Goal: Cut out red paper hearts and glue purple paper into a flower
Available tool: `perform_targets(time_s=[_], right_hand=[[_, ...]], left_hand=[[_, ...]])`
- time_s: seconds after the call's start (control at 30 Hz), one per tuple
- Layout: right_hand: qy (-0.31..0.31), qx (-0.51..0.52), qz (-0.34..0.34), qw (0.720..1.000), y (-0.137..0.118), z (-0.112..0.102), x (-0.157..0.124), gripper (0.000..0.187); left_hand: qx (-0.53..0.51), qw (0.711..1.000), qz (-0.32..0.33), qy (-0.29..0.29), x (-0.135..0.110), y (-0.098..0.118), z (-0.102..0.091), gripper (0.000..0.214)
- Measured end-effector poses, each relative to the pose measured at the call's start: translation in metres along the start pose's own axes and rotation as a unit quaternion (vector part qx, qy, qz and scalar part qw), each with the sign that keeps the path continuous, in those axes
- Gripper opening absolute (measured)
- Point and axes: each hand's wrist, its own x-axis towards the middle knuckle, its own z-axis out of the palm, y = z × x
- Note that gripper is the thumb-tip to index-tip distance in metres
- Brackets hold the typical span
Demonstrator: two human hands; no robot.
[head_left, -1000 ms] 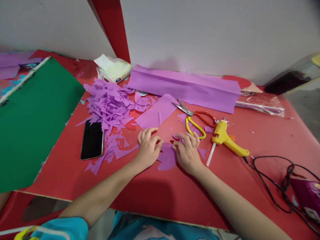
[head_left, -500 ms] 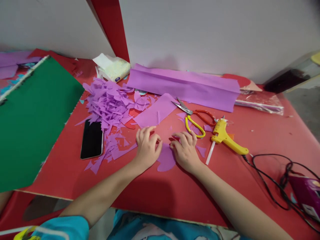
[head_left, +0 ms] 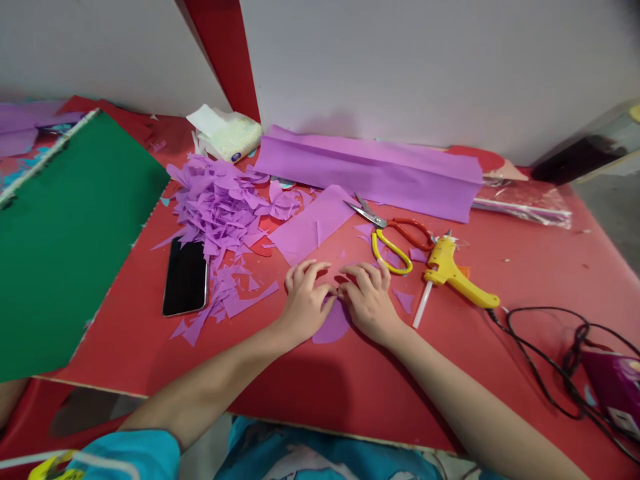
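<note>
A purple paper cutout (head_left: 331,329) with a rounded lower edge lies on the red table between my hands, its upper part hidden by my fingers. My left hand (head_left: 306,303) is closed in a pinch at the cutout's top edge. My right hand (head_left: 371,301) pinches the same edge from the other side, so the two thumbs and forefingers nearly meet. Just beyond my right hand lie opened scissors (head_left: 395,250) with one red and one yellow handle. A flat purple paper strip (head_left: 313,225) rests past my fingertips.
Left of my hands are a heap of purple paper scraps (head_left: 217,207), a phone (head_left: 185,279) and a green board (head_left: 75,247). To the right lies a yellow glue gun (head_left: 460,277) with a black cord (head_left: 533,383). Folded purple paper (head_left: 370,173) and a tissue pack (head_left: 233,137) lie behind.
My left hand has moved right along the cutout, closing the gap to my right hand. The right hand has barely moved.
</note>
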Motion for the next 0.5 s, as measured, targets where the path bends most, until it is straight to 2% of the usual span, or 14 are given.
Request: perform_targets(time_s=[0.23, 0.5], right_hand=[[0.028, 0.038, 0.024, 0.999, 0.001, -0.011, -0.001, 0.008], [0.006, 0.016, 0.009, 1.000, 0.001, -0.012, -0.002, 0.010]], left_hand=[[-0.002, 1.000, -0.001, -0.007, 0.000, -0.002, 0.000, 0.011], [-0.003, 1.000, -0.005, -0.007, -0.001, -0.002, -0.001, 0.010]])
